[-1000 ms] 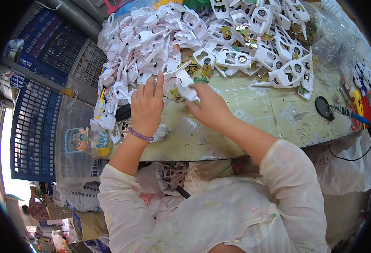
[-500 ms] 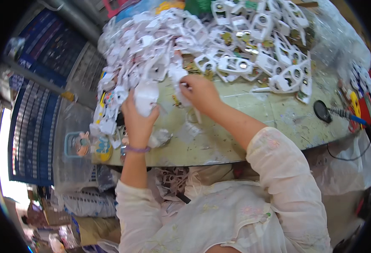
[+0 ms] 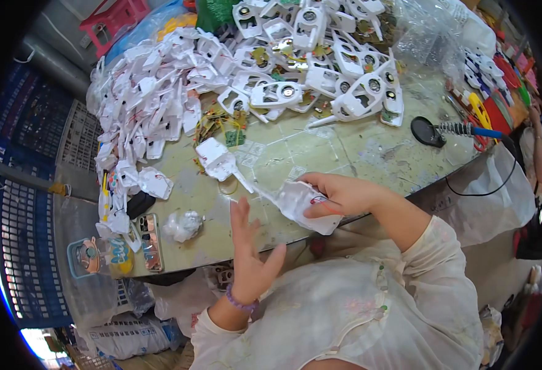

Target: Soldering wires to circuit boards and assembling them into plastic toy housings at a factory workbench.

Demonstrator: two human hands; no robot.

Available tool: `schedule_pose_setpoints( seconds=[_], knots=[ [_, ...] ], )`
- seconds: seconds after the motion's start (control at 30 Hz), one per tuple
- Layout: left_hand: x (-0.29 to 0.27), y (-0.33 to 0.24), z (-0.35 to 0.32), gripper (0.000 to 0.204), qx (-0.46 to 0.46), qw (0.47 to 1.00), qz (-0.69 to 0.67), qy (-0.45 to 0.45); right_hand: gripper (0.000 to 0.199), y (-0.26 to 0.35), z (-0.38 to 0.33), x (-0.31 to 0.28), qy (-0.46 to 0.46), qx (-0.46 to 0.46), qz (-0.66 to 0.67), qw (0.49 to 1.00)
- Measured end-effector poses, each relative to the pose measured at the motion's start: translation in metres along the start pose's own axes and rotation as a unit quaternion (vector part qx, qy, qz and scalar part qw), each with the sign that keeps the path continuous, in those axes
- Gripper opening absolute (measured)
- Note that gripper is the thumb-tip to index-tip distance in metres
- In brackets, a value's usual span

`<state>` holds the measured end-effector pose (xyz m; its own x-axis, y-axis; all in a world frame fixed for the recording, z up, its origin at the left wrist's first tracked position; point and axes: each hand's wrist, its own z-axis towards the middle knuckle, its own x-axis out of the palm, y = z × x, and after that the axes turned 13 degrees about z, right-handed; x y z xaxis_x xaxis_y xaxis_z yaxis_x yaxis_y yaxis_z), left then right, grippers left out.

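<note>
My right hand (image 3: 335, 196) is closed on a white plastic shell (image 3: 303, 205) at the front edge of the table; a thin red wire shows by the thumb. My left hand (image 3: 251, 259) is raised just left of it, empty, fingers apart. Beyond the two hands lies another white plastic casing (image 3: 214, 158) with a narrow handle pointing toward the held shell. Whether the handles touch or only overlap in view, I cannot tell. Small green circuit boards (image 3: 234, 137) lie beside that casing.
White casings with red wires (image 3: 147, 92) are heaped at the back left, and casings with round metal parts (image 3: 357, 98) at the back centre. A soldering iron (image 3: 489, 132) and black round dish (image 3: 428, 131) are at right. Phone (image 3: 150, 242), crumpled clear plastic (image 3: 183, 226) and bottle (image 3: 118, 255) sit front left.
My left hand has let go of a white plastic piece and drawn back toward me. My right hand has come from the heap to the table's front edge, now with a white shell.
</note>
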<state>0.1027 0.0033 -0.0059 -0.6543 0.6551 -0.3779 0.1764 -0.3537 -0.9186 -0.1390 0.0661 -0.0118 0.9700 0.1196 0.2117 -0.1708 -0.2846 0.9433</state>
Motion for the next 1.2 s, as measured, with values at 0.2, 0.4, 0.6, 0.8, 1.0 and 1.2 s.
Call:
schedule_pose_setpoints(
  seconds=[0.2, 0.4, 0.6, 0.8, 1.0, 1.2],
  knots=[
    [0.02, 0.006, 0.048, 0.073, 0.228, 0.896, 0.37, 0.092, 0.052, 0.031, -0.034, -0.017, -0.074, -0.084, -0.344, 0.932],
    [0.031, 0.001, 0.052, 0.055, 0.208, 0.906, 0.338, 0.144, 0.054, 0.042, -0.002, -0.063, -0.521, -0.092, -0.512, 0.677],
    [0.026, 0.0, 0.045, 0.057, 0.214, 0.904, 0.355, 0.104, 0.067, 0.041, -0.012, -0.107, -0.55, -0.107, -0.473, 0.68],
    [0.013, 0.001, 0.04, 0.057, 0.204, 0.931, 0.29, 0.09, 0.052, 0.091, -0.063, -0.134, -0.531, -0.351, -0.226, 0.737],
    [0.005, -0.005, 0.056, 0.063, 0.194, 0.955, 0.212, 0.08, 0.051, 0.112, -0.075, -0.097, -0.427, -0.4, -0.19, 0.788],
    [0.008, -0.019, 0.113, 0.071, 0.136, 0.988, 0.059, 0.053, 0.057, 0.112, -0.077, -0.033, -0.296, -0.404, -0.066, 0.863]
  ],
)
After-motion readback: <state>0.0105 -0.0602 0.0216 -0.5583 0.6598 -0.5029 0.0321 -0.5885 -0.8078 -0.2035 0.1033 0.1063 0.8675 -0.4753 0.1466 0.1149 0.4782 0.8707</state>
